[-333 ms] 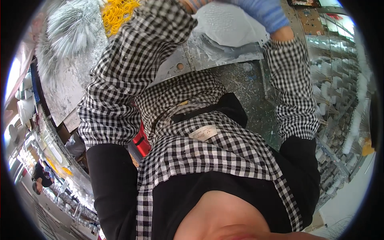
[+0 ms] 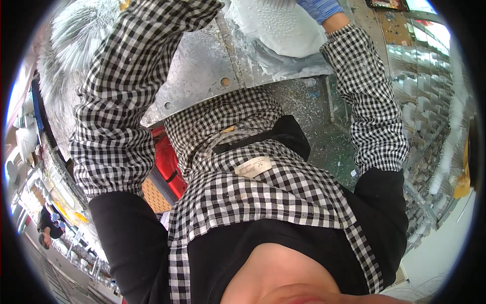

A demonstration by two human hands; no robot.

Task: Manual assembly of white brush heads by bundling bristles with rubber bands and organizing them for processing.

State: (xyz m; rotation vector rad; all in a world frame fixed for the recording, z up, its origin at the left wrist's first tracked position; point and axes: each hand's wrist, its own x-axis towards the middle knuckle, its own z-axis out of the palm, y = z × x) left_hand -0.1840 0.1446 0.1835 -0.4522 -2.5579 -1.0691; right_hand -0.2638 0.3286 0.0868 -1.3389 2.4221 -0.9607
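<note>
The right hand (image 2: pixel 320 8), in a blue glove, sits at the top edge of the view on the far rim of a white moulded plastic piece (image 2: pixel 283 30) with a dimpled surface; only the heel of the glove shows, so whether its fingers are spread or closed cannot be told. The left hand is cut off by the top edge and hidden beyond its checked sleeve (image 2: pixel 126 96), so its state cannot be told either. The white piece lies on a grey metal worktop (image 2: pixel 202 66), at its far end, with loose clear film around it. The worktop's near edge has round holes and hangs just above the person's checked apron (image 2: pixel 253 187). To the left of the worktop stands a mass of white bristly strands (image 2: pixel 71 35). Below the worktop's near edge, beside the apron, a red container (image 2: pixel 169 162) shows
</note>
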